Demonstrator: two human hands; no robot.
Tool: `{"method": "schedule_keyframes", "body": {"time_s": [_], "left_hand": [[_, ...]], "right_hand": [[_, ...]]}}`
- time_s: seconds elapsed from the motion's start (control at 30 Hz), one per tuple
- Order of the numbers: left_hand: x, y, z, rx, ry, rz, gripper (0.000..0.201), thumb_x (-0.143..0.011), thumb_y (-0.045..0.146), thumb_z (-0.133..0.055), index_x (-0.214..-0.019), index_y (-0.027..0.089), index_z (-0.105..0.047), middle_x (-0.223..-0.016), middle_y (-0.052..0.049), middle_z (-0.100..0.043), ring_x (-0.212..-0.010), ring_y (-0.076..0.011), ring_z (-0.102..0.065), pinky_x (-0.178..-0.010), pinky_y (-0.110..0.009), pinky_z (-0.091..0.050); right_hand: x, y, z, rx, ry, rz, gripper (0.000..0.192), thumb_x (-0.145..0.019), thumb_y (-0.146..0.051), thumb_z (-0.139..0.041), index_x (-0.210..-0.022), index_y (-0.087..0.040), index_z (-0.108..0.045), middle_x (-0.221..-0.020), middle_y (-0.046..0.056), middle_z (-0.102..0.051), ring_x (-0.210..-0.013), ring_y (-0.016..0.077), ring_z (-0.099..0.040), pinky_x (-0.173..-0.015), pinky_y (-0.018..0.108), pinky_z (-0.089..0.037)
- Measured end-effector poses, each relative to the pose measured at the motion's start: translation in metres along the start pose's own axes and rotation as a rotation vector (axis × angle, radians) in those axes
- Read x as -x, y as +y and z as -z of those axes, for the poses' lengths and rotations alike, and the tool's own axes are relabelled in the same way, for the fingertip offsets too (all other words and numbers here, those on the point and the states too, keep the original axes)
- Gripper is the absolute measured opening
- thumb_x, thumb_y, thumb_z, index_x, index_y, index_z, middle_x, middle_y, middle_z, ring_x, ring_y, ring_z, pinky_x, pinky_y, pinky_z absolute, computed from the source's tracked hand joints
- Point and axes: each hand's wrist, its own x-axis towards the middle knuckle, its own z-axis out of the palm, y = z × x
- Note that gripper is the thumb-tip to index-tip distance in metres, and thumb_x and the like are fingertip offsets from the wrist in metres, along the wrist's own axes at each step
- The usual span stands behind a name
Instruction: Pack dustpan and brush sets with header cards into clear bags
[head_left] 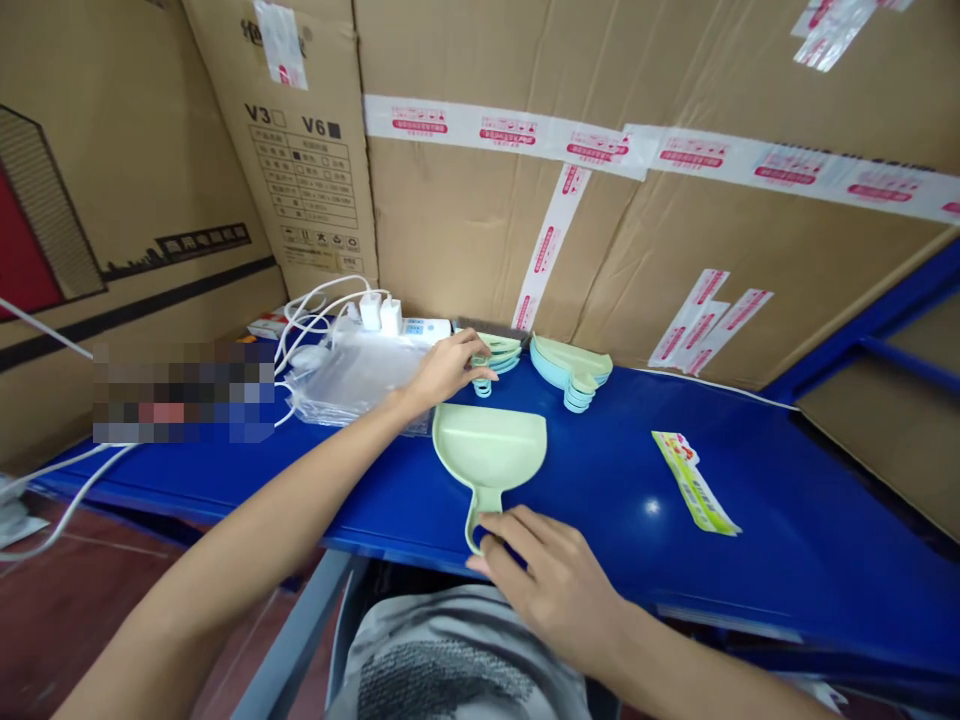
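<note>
A pale green dustpan lies on the blue table before me, its flat edge away from me and its looped handle towards me. My right hand pinches that handle between thumb and fingers. Farther back, my left hand has its fingers curled at the handle end of a stack of green and light blue dustpans; it partly covers the handles. To the right of this stack stands another stack of dustpans, green on top and blue below, handles facing me.
Clear plastic bags lie in a pile left of the dustpans. Behind them is a white power strip with plugs and cables. A yellow-green printed packet lies on the right. Taped cardboard walls the back of the table.
</note>
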Motion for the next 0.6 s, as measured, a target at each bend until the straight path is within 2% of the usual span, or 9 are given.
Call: {"method": "schedule_keyframes", "body": {"time_s": [0.2, 0.27, 0.33, 0.4, 0.47, 0.53, 0.6], "left_hand": [[-0.002, -0.003, -0.001, 0.041, 0.021, -0.045, 0.025, -0.096, 0.04, -0.076, -0.1, 0.016, -0.072, -0.099, -0.006, -0.065, -0.07, -0.0156, -0.062, -0.074, -0.031, -0.05], [-0.002, -0.003, 0.0, 0.047, 0.023, -0.051, 0.019, -0.094, 0.032, -0.078, -0.1, 0.016, -0.072, -0.099, -0.005, -0.066, -0.07, -0.0151, -0.062, -0.073, -0.03, -0.05], [-0.003, -0.002, 0.001, 0.038, 0.039, -0.054, 0.014, -0.092, 0.026, -0.08, -0.099, 0.016, -0.071, -0.098, -0.004, -0.066, -0.069, -0.0143, -0.062, -0.072, -0.029, -0.05], [-0.003, -0.001, 0.003, 0.021, 0.067, -0.051, 0.012, -0.091, 0.022, -0.08, -0.095, 0.016, -0.07, -0.095, -0.004, -0.065, -0.069, -0.014, -0.063, -0.07, -0.028, -0.05], [-0.002, 0.001, 0.003, 0.001, 0.103, -0.05, 0.01, -0.092, 0.02, -0.077, -0.091, 0.017, -0.068, -0.094, -0.003, -0.065, -0.071, -0.0144, -0.063, -0.07, -0.027, -0.05], [-0.001, 0.003, 0.003, -0.023, 0.145, -0.052, 0.009, -0.093, 0.019, -0.075, -0.089, 0.017, -0.067, -0.095, -0.004, -0.065, -0.073, -0.0148, -0.063, -0.071, -0.028, -0.051], [0.0, 0.004, 0.002, -0.047, 0.188, -0.052, 0.006, -0.095, 0.019, -0.071, -0.09, 0.018, -0.067, -0.097, -0.004, -0.066, -0.073, -0.0148, -0.062, -0.072, -0.028, -0.052]], "right_hand": [[-0.009, 0.003, -0.014, -0.125, -0.088, -0.052, 0.02, -0.104, -0.03, -0.066, -0.089, -0.018, -0.071, -0.099, 0.005, -0.077, -0.079, 0.0189, -0.07, -0.063, 0.033, -0.051], [-0.015, 0.004, -0.009, -0.18, -0.117, -0.061, 0.021, -0.105, -0.036, -0.064, -0.095, -0.019, -0.073, -0.102, 0.003, -0.078, -0.082, 0.0171, -0.073, -0.062, 0.031, -0.05], [-0.025, 0.018, 0.006, -0.219, -0.108, -0.055, 0.024, -0.107, -0.041, -0.062, -0.104, -0.02, -0.073, -0.11, 0.003, -0.08, -0.087, 0.0154, -0.076, -0.061, 0.029, -0.05], [-0.035, 0.051, 0.028, -0.211, -0.055, -0.046, 0.024, -0.108, -0.04, -0.059, -0.11, -0.02, -0.073, -0.116, 0.005, -0.08, -0.092, 0.0155, -0.077, -0.063, 0.027, -0.052], [-0.035, 0.1, 0.05, -0.147, 0.02, -0.086, 0.019, -0.106, -0.03, -0.058, -0.105, -0.022, -0.075, -0.108, 0.004, -0.082, -0.092, 0.018, -0.078, -0.069, 0.028, -0.055], [-0.022, 0.155, 0.064, -0.062, 0.203, -0.271, 0.018, -0.102, -0.03, -0.062, -0.09, -0.024, -0.075, -0.084, 0.002, -0.081, -0.071, 0.0189, -0.075, -0.065, 0.031, -0.056], [-0.001, 0.201, 0.07, 0.041, 0.407, -0.474, 0.021, -0.101, -0.032, -0.062, -0.087, -0.025, -0.076, -0.077, 0.004, -0.079, -0.062, 0.0211, -0.073, -0.064, 0.034, -0.057]]}}
